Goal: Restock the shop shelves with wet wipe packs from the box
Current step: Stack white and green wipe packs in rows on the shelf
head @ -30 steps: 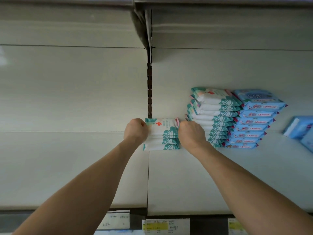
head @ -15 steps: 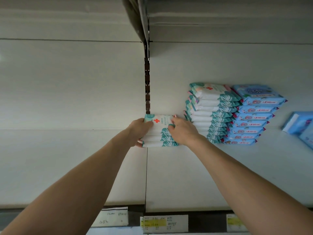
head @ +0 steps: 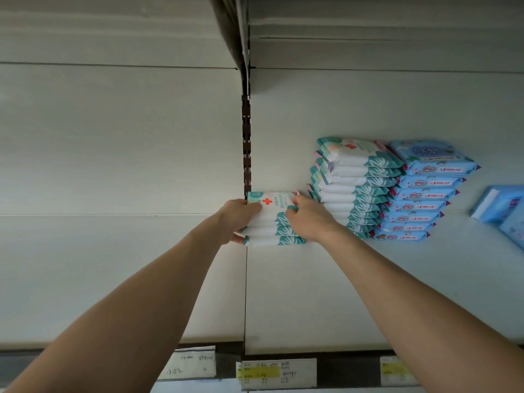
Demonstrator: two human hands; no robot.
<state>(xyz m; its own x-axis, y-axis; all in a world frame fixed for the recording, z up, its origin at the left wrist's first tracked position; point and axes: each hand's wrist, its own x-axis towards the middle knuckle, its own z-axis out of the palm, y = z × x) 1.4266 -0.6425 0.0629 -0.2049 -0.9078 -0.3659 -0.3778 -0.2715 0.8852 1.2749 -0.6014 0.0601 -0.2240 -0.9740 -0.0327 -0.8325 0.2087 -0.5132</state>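
The small stack of teal-and-white wet wipe packs is seen resting on the shelf, far back against the rear panel, just below the slotted upright at its 12 o'clock. It is held at both ends. The left hand is wrapped round the 9 o'clock end, thumb on the top pack and fingertips showing low down. The right hand is curled over the 3 o'clock end, its fingers pinching the upper packs.

A second ago the stack was squeezed between two closed fists. Since then the hands have been shifted onto its top and front, while the stack itself has hardly been moved. From this it is judged that the stack has been set down and is being squared up, with release close.

At 3 o'clock, near but apart, a taller stack of the same packs is seen, with a blue stack touching its far side. Price labels are fixed at 6 o'clock. The box is not in view.
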